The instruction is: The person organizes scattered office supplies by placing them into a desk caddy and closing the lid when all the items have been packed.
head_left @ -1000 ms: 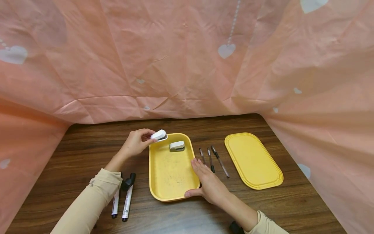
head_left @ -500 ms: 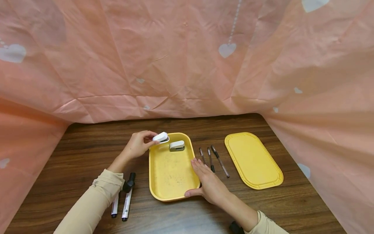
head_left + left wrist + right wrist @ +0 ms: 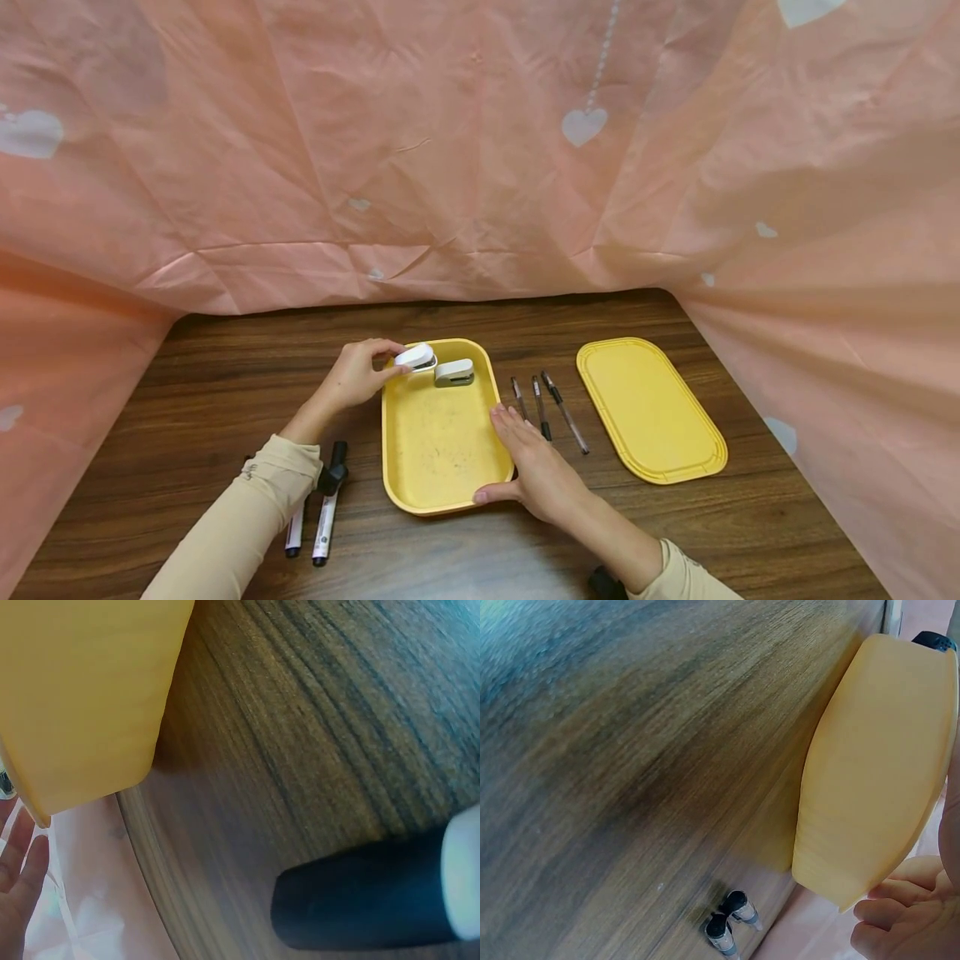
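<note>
One stapler (image 3: pixel 417 357), partly hidden by left fingers (image 3: pixel 384 346)

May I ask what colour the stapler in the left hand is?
Mostly white; the stapler shows best in the head view.

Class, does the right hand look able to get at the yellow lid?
Probably yes: nothing covers the lid, with only pens lying nearby, though the right hand touches the tray.
</note>
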{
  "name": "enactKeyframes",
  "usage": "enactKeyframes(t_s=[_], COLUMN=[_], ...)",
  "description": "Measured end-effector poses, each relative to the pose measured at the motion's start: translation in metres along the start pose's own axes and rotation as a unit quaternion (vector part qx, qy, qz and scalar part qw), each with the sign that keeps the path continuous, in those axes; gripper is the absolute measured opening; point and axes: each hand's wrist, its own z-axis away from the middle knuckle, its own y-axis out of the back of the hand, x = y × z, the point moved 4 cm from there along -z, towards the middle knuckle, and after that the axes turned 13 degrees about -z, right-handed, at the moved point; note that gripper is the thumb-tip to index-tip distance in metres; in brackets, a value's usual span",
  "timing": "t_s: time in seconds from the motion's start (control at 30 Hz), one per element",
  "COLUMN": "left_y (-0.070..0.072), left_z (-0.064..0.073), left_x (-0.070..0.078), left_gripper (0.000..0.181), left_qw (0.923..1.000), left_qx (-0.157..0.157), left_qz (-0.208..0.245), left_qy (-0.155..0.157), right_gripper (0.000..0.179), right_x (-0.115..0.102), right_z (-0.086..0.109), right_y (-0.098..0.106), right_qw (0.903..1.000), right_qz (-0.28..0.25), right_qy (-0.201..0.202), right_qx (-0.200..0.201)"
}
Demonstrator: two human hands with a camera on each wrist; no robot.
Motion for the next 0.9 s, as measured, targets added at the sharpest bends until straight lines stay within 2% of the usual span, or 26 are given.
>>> enactKeyframes(t_s=[0.3,0.53,0.9], left_y=[-0.0019,-0.0025,-0.0096], left_z=[0.0026,0.0035,0.0061], left_x=[0.0004,-0.0004,-0.003], left_gripper=[0.025,0.024,0.023], left_qw=[0.9997,0.9997,0.9989], left_qx=[-0.011,-0.003,-0.035], left_qz=[-0.018,-0.016,-0.02], left_qy=[0.009,0.017,0.024], right_gripper=[0.106,0.106,0.107], right_x=[-0.0004,-0.0007,-0.0013], right_z=[-0.0001,-0.0002,0.0006], right_y=[0.0005,0.0003,0.0008], right_qw=[1.0,0.9999,1.0], right_qz=[-0.001,-0.006,-0.004], right_qy=[-0.008,-0.01,-0.004], right_qx=[-0.004,-0.005,-0.002])
